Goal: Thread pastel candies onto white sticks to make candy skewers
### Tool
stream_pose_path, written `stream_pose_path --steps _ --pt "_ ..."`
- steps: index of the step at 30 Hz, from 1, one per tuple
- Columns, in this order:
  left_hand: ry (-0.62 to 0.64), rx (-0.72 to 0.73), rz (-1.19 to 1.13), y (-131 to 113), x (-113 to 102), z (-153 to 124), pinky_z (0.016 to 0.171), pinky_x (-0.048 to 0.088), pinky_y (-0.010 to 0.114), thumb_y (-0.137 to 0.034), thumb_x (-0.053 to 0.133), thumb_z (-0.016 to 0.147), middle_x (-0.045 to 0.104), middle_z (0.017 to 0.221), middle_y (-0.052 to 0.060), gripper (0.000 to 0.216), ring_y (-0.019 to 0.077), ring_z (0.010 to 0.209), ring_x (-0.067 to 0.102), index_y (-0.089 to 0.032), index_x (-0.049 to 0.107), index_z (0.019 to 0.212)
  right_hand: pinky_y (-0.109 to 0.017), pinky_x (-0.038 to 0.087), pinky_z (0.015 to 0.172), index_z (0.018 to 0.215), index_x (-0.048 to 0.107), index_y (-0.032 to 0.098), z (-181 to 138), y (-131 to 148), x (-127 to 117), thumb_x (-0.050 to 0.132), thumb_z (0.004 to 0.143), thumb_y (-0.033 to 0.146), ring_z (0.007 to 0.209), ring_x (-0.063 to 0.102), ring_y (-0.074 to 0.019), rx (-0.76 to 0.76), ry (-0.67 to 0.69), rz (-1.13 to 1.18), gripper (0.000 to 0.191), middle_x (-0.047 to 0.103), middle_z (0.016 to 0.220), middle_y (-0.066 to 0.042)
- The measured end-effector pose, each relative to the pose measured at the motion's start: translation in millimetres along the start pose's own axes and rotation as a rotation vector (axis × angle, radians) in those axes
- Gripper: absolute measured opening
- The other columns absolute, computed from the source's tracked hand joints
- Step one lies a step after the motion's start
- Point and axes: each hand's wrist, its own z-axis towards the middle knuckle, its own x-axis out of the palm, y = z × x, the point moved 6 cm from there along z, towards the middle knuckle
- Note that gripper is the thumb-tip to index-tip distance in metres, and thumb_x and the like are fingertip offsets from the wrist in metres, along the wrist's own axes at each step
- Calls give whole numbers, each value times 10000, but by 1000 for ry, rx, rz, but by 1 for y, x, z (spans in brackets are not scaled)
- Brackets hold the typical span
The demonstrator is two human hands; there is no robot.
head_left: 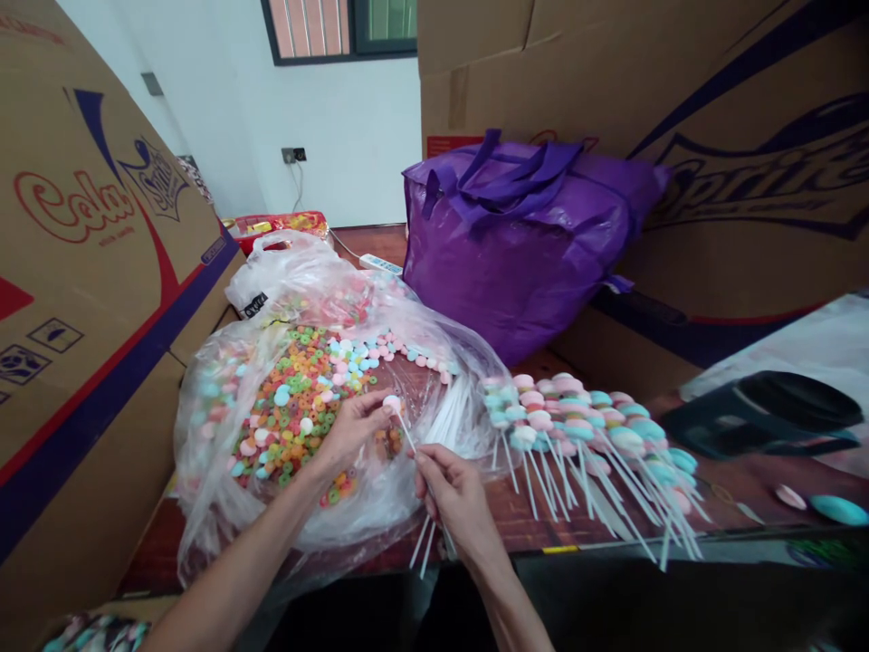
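Note:
My left hand (358, 424) is closed, pinching a small pink-and-white marshmallow-like sweet (392, 403) at the top of a white stick (406, 432). Lower on that stick, the fingers of my right hand (449, 484) are closed around it. More white sticks (422, 546) stick out below my right hand; whether it also grips them I cannot tell. Beneath my hands spreads a clear plastic bag (217, 489) with many coloured ring pieces (295, 426) and pastel discs (353, 358). A bundle of loose white sticks (456, 412) lies just beyond my right hand.
Finished-looking sweets on sticks (577, 417) are piled at right, near a dark mug (760, 412). Behind stands a purple bag (502, 263). Large cartons (88, 235) flank the wooden table (502, 534). A power strip (380, 263) lies at the back.

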Motion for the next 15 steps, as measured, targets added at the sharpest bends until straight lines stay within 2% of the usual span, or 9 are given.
stream_pose_path --steps 4,8,12,15 --pt "-47 39 78 5 -3 0 776 529 288 -450 771 758 742 971 78 545 163 812 658 -138 702 1199 -181 209 335 856 676 151 0 0 3 659 784 582 331 339 -49 4 26 -29 438 512 493 60" --pt "-105 78 216 7 -5 -3 785 541 306 -374 685 840 744 978 81 446 182 825 671 -141 688 1221 -183 200 351 783 658 158 -2 3 5 647 795 532 341 317 -46 2 30 -57 374 489 470 61" --pt "-154 242 509 -7 0 -13 865 513 306 -253 615 883 739 1043 76 290 194 932 660 -183 741 1134 -189 194 355 708 649 163 -1 8 7 659 766 513 341 301 -49 34 105 -80 355 473 434 58" --pt "-135 328 656 -17 7 -21 838 502 290 -226 591 900 736 999 69 260 191 917 649 -199 762 1095 -196 193 355 716 658 161 0 9 4 677 739 523 335 292 -50 64 101 -54 363 478 431 56"
